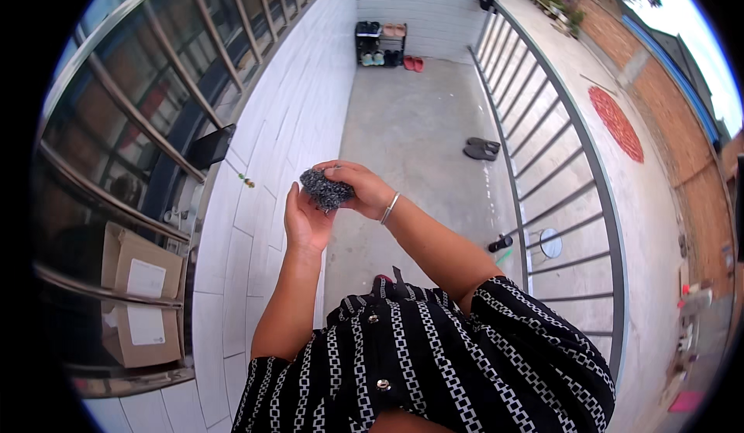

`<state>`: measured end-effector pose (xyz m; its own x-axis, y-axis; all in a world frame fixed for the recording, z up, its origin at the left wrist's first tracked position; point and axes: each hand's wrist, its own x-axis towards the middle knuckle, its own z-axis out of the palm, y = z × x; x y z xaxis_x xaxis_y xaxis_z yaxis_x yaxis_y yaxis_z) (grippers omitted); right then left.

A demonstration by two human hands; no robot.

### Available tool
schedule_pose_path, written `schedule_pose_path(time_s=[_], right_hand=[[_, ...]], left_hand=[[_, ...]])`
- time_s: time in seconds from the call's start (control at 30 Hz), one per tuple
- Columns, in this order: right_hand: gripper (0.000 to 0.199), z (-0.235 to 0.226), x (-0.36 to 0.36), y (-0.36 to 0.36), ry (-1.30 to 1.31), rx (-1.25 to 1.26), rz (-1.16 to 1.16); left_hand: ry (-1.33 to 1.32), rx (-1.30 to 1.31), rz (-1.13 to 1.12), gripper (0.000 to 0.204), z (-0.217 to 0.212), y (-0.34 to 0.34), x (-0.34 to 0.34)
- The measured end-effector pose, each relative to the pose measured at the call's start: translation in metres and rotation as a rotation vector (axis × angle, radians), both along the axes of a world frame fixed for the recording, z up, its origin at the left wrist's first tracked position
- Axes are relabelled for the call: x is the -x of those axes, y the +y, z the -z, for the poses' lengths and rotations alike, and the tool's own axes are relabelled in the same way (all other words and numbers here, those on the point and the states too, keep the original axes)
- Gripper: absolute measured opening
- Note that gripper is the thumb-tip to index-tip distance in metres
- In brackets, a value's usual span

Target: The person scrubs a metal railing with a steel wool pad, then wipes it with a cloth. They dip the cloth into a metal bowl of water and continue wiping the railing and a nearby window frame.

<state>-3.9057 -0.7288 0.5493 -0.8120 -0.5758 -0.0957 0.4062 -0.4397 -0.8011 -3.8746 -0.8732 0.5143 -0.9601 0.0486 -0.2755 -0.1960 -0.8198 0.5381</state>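
Observation:
A dark grey, wiry steel wool scrubber (327,190) is held between my two hands in front of my body. My right hand (363,185), with a silver bangle at its wrist, wraps over its top and right side. From below and the left, my left hand (307,222) cups the scrubber, its thumb raised along the side. Some of the left fingers are hidden behind the scrubber.
A white tiled wall (302,84) with a barred window (136,108) runs along my left; a cardboard box (143,297) sits behind the bars. To my right stands a metal railing (570,127). Dark shoes (482,149) lie beside it; a shoe rack (380,43) stands ahead.

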Motion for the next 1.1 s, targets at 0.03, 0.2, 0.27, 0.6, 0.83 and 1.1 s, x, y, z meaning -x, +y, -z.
schedule_pose_path(time_s=[0.03,0.2,0.27,0.6,0.83,1.1], right_hand=[[0.037,0.007,-0.024,0.018,-0.014,0.054,0.060],[0.029,0.074,-0.220,0.129,-0.225,0.218,0.640],[0.029,0.086,-0.311,0.173,-0.311,0.078,0.911],[0.038,0.136,-0.685,0.297,-0.199,-0.032,1.424],[0.038,0.268,-0.674,0.399,-0.243,-0.134,1.885],[0.040,0.238,-0.743,0.411,-0.729,-1.687,2.576]], left_hand=[[0.113,-0.056,0.162,0.041,0.011,0.017,-0.001],[-0.136,-0.287,0.746,0.033,0.075,0.165,-0.124],[-0.248,-0.357,1.079,0.032,0.118,0.222,-0.180],[-0.156,0.160,1.733,0.035,0.121,0.411,-0.495],[0.067,0.236,2.117,0.034,0.277,0.572,-0.469],[1.205,0.143,2.115,0.025,0.251,0.639,-0.546]])
